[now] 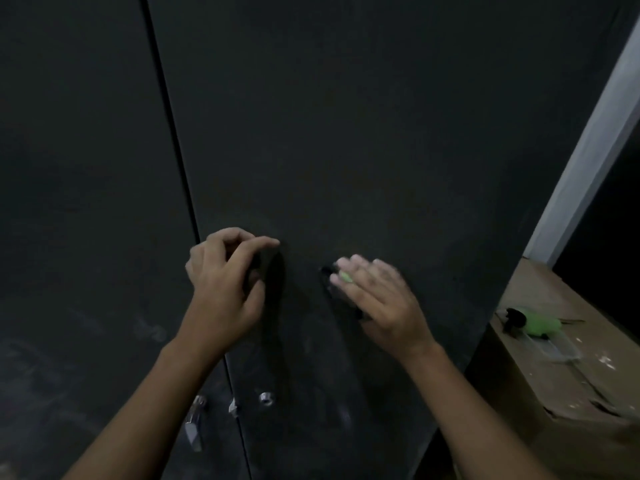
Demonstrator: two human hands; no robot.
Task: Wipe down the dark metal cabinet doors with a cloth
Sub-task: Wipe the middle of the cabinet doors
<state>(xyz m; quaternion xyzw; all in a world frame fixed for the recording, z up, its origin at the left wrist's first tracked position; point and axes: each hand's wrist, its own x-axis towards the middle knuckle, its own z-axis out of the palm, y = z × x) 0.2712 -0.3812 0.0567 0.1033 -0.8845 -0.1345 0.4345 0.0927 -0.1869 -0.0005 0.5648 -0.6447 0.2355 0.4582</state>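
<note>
Two dark metal cabinet doors fill the view, the left door (86,202) and the right door (381,133), split by a thin vertical seam. My right hand (381,299) lies flat with straight, blurred fingers, pressing a dark cloth (341,292) with a bright green patch against the right door. My left hand (225,285) is just right of the seam at the same height. Its fingers are curled and its index fingertip touches the door. Whether it holds anything dark is not visible. Pale smears mark the lower parts of both doors.
A silver handle (194,424), a latch and a round lock (266,398) sit low by the seam. At the right stands a cardboard box (571,393) with a green spray bottle (533,323) lying on top. A pale wall strip (588,150) runs beside the cabinet.
</note>
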